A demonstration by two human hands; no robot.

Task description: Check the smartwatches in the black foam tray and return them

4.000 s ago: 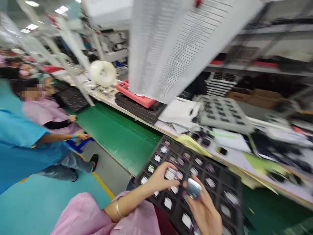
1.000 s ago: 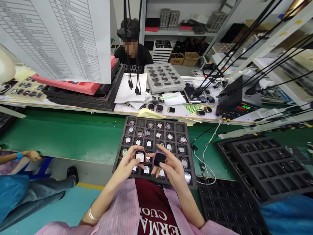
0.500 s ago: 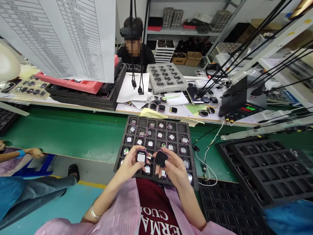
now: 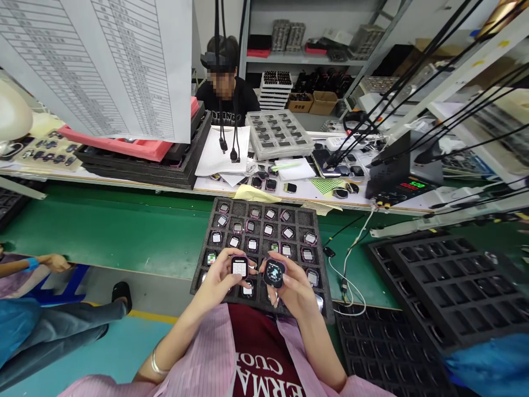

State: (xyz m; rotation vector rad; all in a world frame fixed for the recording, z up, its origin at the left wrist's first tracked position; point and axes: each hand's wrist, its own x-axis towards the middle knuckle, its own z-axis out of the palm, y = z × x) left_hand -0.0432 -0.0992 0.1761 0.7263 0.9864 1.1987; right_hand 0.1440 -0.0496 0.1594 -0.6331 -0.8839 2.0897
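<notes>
My left hand (image 4: pixel 221 280) is closed around a smartwatch without a strap (image 4: pixel 239 267), its lit screen showing a white page with lines of text. In my right hand (image 4: pixel 294 282) is a second smartwatch (image 4: pixel 274 273) with a purplish rim; a dial glows on its dark screen. Both hands are above a dark foam tray (image 4: pixel 308 219) divided into square compartments. Several watch bodies (image 4: pixel 252 243) lie in these compartments, most with white screens lit. My hands hide part of the tray's near rows.
Beyond the tray runs a bench with a clear plastic tray (image 4: pixel 281 135), papers and loose watches. A power supply (image 4: pixel 407 171) with hanging cables stands right. More black trays (image 4: pixel 450 286) lie at right. One person sits opposite; another person's arm (image 4: pixel 37 263) shows at left.
The screen of the watch in my right hand was black and now displays a dial. Both hands keep their hold, nearly still. The whole view has shifted slightly.
</notes>
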